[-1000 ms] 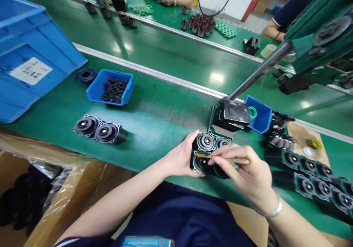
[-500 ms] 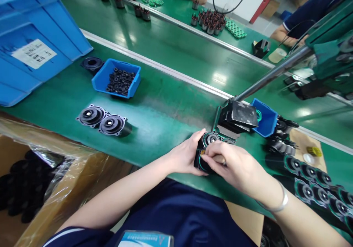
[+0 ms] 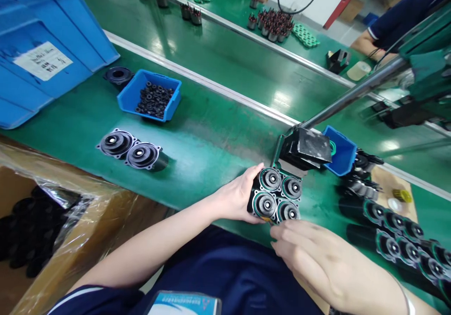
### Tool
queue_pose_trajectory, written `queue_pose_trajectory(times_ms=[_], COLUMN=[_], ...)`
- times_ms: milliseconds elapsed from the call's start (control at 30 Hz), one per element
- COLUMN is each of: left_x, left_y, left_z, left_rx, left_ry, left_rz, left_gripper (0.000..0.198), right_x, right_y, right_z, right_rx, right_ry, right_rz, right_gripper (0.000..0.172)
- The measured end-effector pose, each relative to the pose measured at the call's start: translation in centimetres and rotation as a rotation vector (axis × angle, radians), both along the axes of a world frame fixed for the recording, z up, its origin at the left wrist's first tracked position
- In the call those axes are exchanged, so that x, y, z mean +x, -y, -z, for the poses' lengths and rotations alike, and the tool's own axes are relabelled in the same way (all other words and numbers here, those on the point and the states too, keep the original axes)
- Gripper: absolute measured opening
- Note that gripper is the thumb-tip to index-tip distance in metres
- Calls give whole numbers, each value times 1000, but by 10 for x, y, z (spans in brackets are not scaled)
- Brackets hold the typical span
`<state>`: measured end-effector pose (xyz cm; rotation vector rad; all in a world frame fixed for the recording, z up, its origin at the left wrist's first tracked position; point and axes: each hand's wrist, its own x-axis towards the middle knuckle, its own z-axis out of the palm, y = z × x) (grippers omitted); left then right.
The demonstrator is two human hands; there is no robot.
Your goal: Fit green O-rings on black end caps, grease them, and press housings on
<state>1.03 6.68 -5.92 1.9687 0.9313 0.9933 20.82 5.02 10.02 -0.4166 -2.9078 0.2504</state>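
Note:
My left hand (image 3: 243, 195) grips the left side of a group of black cylindrical housings (image 3: 291, 188), thumb at the top and fingers underneath. Their open ends face up, with stepped black inner parts, light centres and green rings around some rims. My right hand (image 3: 310, 254) is closed at the near edge of the group, its fingers pinched on a small tool (image 3: 268, 220) with an orange-brown tip. That tip is by the rim of the near left housing; whether it touches, I cannot tell. The tool's handle is hidden in the hand.
A pair of housings (image 3: 143, 156) stands to the left, below a blue bin (image 3: 169, 114) of small black rings. A black block (image 3: 312, 143) and another blue bin (image 3: 343, 150) lie beyond my hands. Rows of housings (image 3: 389, 247) are at right. A metal post (image 3: 355, 92) slants across.
My right hand has moved down and right, from above the housings to their near edge, uncovering their tops. My left hand keeps its hold in nearly the same place.

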Motion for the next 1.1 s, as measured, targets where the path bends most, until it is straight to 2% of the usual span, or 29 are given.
queue_pose_trajectory(times_ms=[100, 233, 300, 400, 500, 567, 733, 900, 1000, 1033, 1100], left_x=[-1, -4, -5, -6, -4, 0, 15, 24, 25, 24, 22], left_y=[0, -1, -1, 0, 5, 10, 25, 31, 29, 28, 27], left_z=[-1, 1, 3, 4, 3, 1, -2, -9, -13, -13, -10], left_rx=[-13, -37, -59, -71, -69, -67, 8, 134, 209, 228, 239], left_ry=[-12, -4, -11, -29, -25, -1, 75, -11, -59, -66, -71], left_rz=[-12, 8, 14, 16, 8, -25, -211, -307, -310, -310, -329], left_gripper=[144, 143, 141, 140, 141, 143, 140, 136, 134, 133, 132], right_x=[22, 50, 57, 57, 54, 51, 39, 28, 36, 44, 71], right_y=[-5, -20, -29, -41, -48, -51, -55, -56, -55, -55, -60], right_z=[-4, 8, 19, 30, 31, 27, 19, 18, 11, 8, -1], right_rx=[-55, -405, -544, -676, -753, -756, -721, -704, -638, -608, -522], right_ry=[-16, -310, -378, -311, -243, -210, -100, -18, -177, -285, -555], right_rz=[59, 386, 495, 504, 487, 460, 302, 179, 234, 296, 506], right_gripper=[27, 20, 15, 7, 10, 13, 16, 11, 10, 10, 11])
